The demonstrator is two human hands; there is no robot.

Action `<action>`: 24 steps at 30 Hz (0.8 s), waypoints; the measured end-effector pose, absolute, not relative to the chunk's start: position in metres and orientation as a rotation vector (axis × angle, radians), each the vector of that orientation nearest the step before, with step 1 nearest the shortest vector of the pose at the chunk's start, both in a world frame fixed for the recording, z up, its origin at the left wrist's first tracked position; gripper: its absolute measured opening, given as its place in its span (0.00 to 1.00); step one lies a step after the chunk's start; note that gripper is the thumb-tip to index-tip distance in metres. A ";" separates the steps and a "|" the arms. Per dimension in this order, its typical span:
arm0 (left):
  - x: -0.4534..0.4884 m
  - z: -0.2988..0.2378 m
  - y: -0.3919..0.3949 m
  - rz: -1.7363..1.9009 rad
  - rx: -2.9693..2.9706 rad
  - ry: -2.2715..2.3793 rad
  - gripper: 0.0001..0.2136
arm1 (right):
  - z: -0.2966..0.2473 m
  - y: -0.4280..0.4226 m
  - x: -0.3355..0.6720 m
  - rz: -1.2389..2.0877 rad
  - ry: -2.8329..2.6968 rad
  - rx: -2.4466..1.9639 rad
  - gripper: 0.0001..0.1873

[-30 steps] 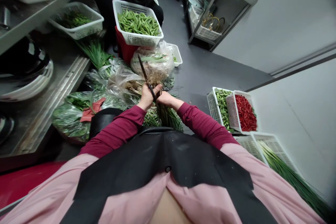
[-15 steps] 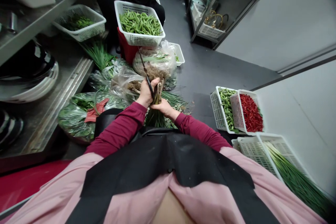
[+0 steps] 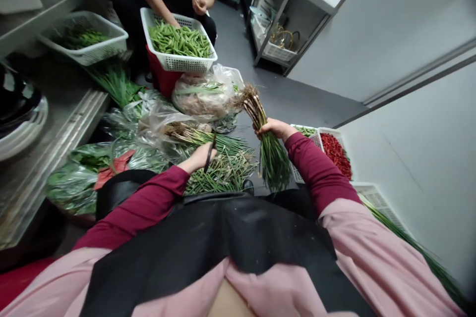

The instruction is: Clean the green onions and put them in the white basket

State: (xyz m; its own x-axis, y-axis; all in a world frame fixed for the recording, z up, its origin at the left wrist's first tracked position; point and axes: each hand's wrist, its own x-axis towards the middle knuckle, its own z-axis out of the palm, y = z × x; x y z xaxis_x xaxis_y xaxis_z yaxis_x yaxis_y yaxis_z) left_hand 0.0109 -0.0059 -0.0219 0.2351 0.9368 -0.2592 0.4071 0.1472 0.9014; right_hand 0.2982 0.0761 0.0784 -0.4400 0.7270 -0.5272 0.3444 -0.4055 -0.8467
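Observation:
My right hand point(image 3: 274, 128) is closed round a bunch of green chives point(image 3: 268, 143), roots up and leaves hanging down, held out to the right above the floor. My left hand point(image 3: 203, 155) is closed on a pair of dark scissors point(image 3: 209, 151), low over a loose pile of chives point(image 3: 219, 168) in front of me. The two hands are apart. More rooted chives lie in an open plastic bag point(image 3: 174, 121) just beyond the left hand.
A co-worker sits opposite, one hand point(image 3: 171, 22) in a white basket of green pods point(image 3: 177, 42) on a red stool. White baskets of red chillies point(image 3: 335, 151) and green pods stand right. A steel shelf point(image 3: 55, 124) runs along the left; bagged greens point(image 3: 89, 163) lie below.
My hands have parted: the right hand carried the chive bunch up and to the right, the left hand dropped with the scissors toward the pile. The view shifted left.

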 end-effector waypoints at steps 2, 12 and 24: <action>0.021 -0.024 -0.016 0.525 1.658 1.298 0.01 | 0.081 0.077 0.307 1.992 -1.611 -1.508 0.16; 0.028 -0.032 -0.010 0.439 1.771 1.329 0.06 | 0.049 0.048 0.271 2.095 -1.832 -1.764 0.09; 0.031 -0.032 -0.030 0.554 1.777 1.314 0.18 | 0.037 0.036 0.277 2.124 -1.742 -1.748 0.08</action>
